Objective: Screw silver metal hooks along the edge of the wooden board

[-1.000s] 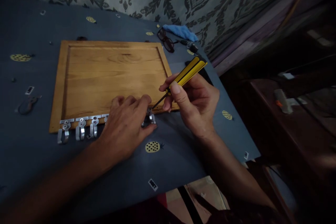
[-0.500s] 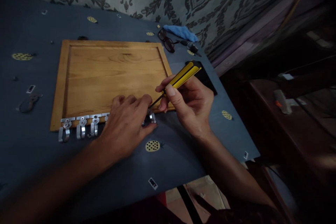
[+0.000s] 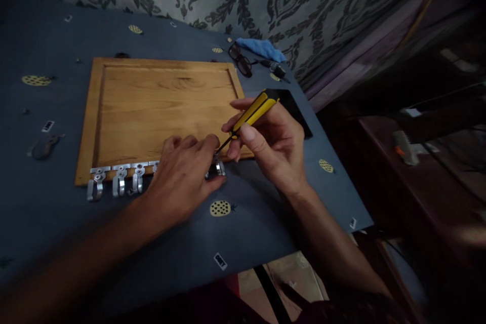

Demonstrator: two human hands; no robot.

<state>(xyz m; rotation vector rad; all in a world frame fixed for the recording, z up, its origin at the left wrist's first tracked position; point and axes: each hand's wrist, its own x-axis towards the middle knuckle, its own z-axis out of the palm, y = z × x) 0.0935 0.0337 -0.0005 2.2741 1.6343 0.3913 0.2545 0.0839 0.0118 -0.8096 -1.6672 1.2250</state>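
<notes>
A yellow-and-black screwdriver [image 3: 255, 111] is held at a slant between the thumb and fingers of my right hand [image 3: 277, 147]. Its tip points down at the right end of a metal hook rail [image 3: 127, 166], close to my left fingers. My left hand [image 3: 182, 177] grips the rail against the near edge of a framed wooden board [image 3: 159, 96], covering the rail's middle. Silver hooks [image 3: 120, 182] hang off the left part of the rail, and another hook [image 3: 218, 168] shows beside my left thumb. Whether the tip sits in a screw is too small to tell.
The board lies on a table with a blue pineapple-print cover [image 3: 266, 233]. Beyond it are sunglasses [image 3: 240, 59], a blue cloth [image 3: 261, 49] and keys [image 3: 277, 69]. A black flat object [image 3: 294, 109] lies behind my right hand. At left is a small metal ring-shaped item [image 3: 44, 147].
The screwdriver and my right hand have shifted slightly left, and the handle is turned a little in my fingers. My left hand keeps its place on the rail. The view has moved slightly.
</notes>
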